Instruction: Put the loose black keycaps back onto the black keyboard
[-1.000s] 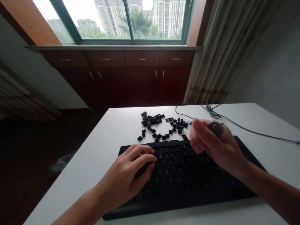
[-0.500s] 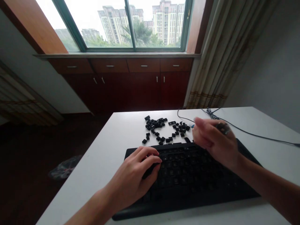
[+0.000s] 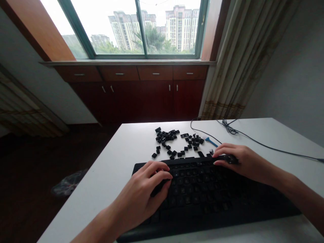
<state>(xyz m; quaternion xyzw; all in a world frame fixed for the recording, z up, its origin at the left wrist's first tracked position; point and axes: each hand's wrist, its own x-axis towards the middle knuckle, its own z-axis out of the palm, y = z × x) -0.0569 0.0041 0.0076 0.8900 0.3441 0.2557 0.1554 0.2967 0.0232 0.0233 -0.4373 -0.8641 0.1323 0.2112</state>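
Observation:
A black keyboard (image 3: 187, 212) lies on the white table, its upper part showing bare spots where keys are off. My left hand (image 3: 149, 185) is curled over its left end, fingertips and thumb closed against it. At the back edge, right of the middle, my right hand (image 3: 243, 160) is closed around a dark object with shiny spots (image 3: 231, 159), whose kind I cannot make out. Its fingertips point left over that edge. Just beyond them lies a thin blue tool (image 3: 211, 142). Many loose black keycaps (image 3: 165, 136) are scattered behind the keyboard.
A black cable (image 3: 268, 145) with a bundled part runs across the back right of the white table (image 3: 108, 165). A clear plastic bag (image 3: 66, 184) is on the dark floor at left. Wooden cabinets (image 3: 154, 98) stand under the window; a curtain (image 3: 227, 74) hangs at right.
My right hand has come down from the air to the keyboard's back edge, uncovering the blue tool. The keyboard has shifted slightly nearer. My left hand stays on its left end.

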